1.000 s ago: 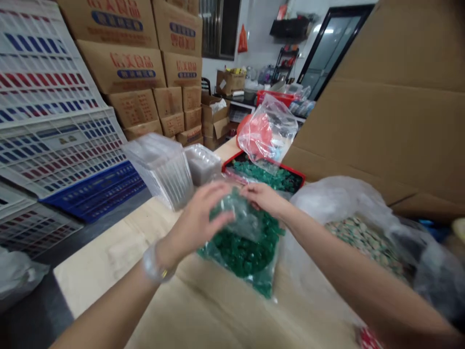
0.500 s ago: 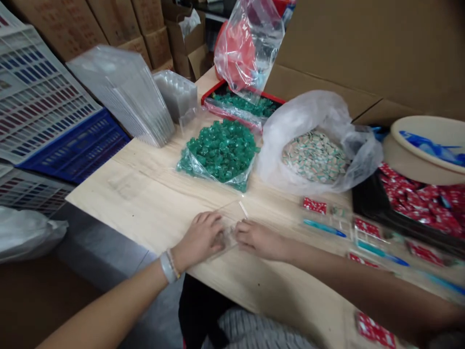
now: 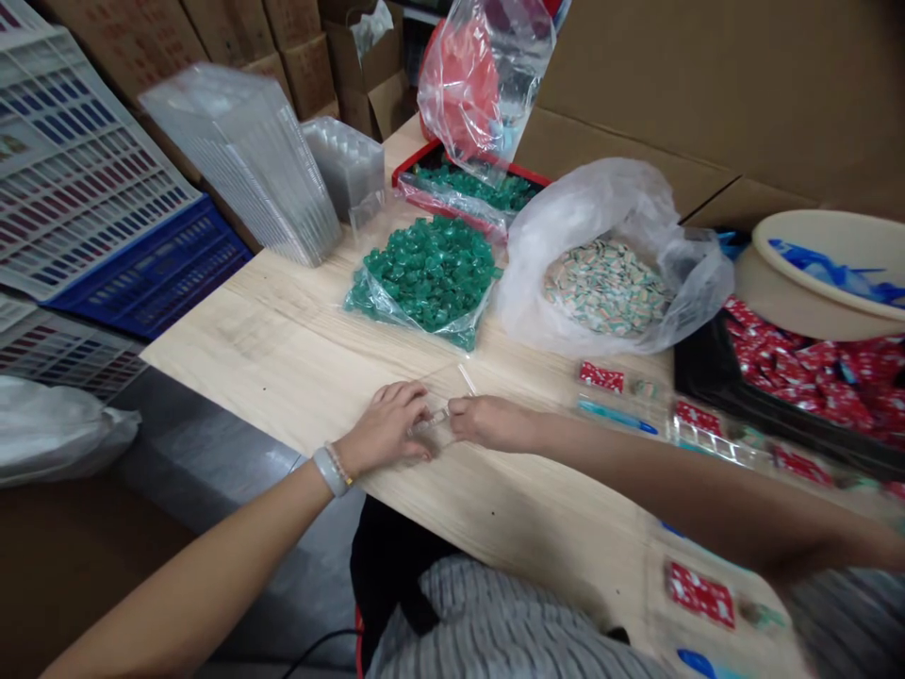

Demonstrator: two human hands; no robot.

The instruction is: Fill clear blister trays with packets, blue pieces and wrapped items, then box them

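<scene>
A clear plastic tray [image 3: 442,380] lies at an angle on the wooden table, so see-through that its outline is hard to follow. My left hand [image 3: 388,424] spans its left side, thumb spread from the fingers and fingertips bent onto the plastic. My right hand [image 3: 487,422] has its fingers closed at the tray's right side, and its fingertips are partly hidden. Beyond the hands is an opened clear bag of green translucent pieces [image 3: 428,278]. To its right, a white plastic bag [image 3: 523,273] holds many small patterned pieces [image 3: 608,288].
Stacked clear plastic trays [image 3: 247,151] stand at the table's far left. Filled trays with red packets [image 3: 600,377] and blue sticks [image 3: 618,415] line the right side, near a black tray of red packets [image 3: 813,377] and a beige basin [image 3: 798,292]. Crates [image 3: 156,273] stand left.
The view has shifted slightly. My left thumb has spread further from the fingers, while both hands stay at the clear tray.
</scene>
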